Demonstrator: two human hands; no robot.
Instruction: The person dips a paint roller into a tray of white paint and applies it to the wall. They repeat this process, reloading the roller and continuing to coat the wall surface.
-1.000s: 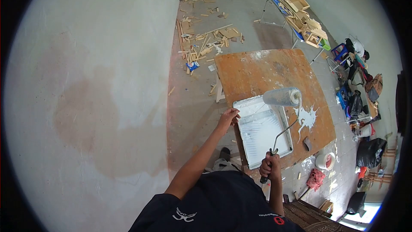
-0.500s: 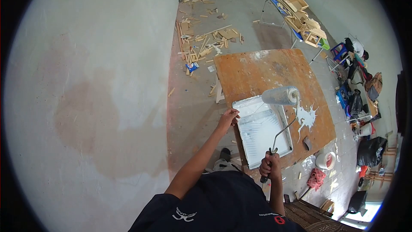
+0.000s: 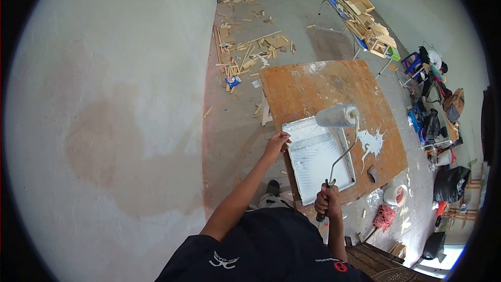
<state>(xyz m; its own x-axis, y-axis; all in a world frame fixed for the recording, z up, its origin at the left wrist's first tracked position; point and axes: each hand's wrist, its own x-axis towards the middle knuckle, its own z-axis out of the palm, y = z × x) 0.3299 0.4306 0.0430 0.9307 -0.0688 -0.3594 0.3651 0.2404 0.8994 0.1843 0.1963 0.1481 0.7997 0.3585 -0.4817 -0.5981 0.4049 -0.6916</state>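
Note:
My right hand is wrapped round the dark handle of a paint roller. The roller's pale, wet sleeve is above the far end of a paint tray, and its bent wire frame crosses over the tray's right side. White paint covers the tray's ribbed slope. With fingers bent, my left hand grips the tray's left rim near its far corner. Under the tray is a wooden board table, spattered with white, with a splash of paint right of the tray.
On the left rises a pale wall with damp-looking patches. Wood scraps litter the floor beyond the table. A folding table at the back bears wooden boxes. A white bucket and a red checked cloth lie at the right.
The roller has shifted slightly left over the tray, with my right hand still on its handle. My left hand stays at the tray's rim.

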